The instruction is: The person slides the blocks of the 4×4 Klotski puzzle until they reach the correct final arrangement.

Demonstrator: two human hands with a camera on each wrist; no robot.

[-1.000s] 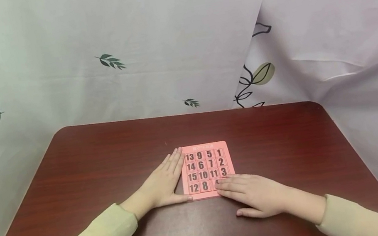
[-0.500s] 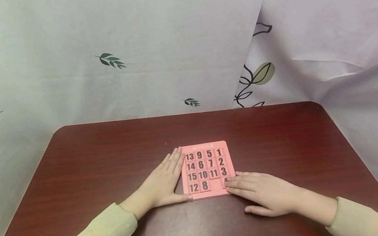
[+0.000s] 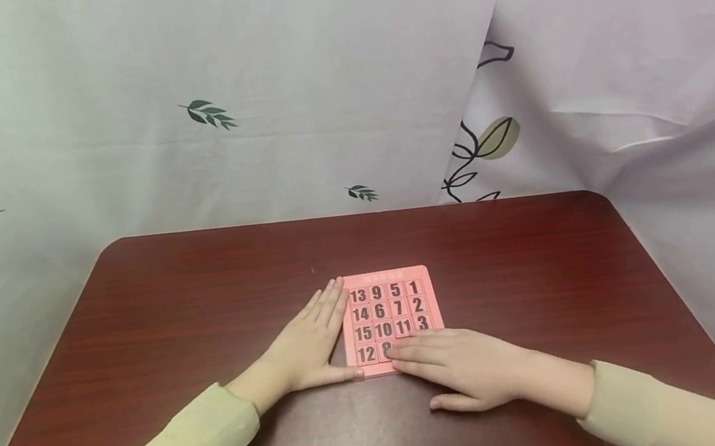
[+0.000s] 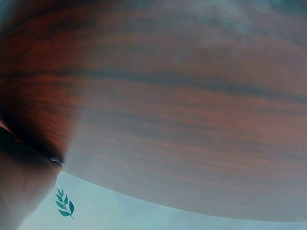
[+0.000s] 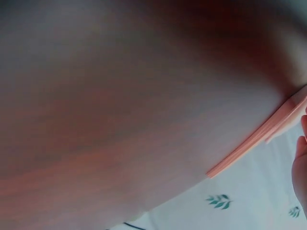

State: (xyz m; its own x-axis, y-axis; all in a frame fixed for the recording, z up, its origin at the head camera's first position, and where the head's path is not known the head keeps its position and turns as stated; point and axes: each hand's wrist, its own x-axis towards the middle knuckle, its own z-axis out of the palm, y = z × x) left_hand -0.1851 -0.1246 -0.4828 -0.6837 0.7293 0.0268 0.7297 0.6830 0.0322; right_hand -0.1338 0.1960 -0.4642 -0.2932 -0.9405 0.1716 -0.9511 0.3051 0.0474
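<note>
A pink sliding number puzzle lies flat on the table, with black-numbered tiles in rows. My left hand rests along its left edge, fingers straight and thumb at the near left corner. With straight fingers, my right hand reaches over the near right part, fingertips touching the tile marked 8. Its thumb lies on the table side, off the puzzle. The right part of the bottom row is hidden under those fingers. In the right wrist view the puzzle's edge shows at the right.
The dark red wooden table has rounded far corners. Behind it hangs a pale curtain with leaf prints, and a second fabric with folds hangs at the right.
My right hand first moved right, sliding the 4 tile into the right corner and baring a gap beside the 8. It has since moved back left onto the 8. My left hand stays put.
</note>
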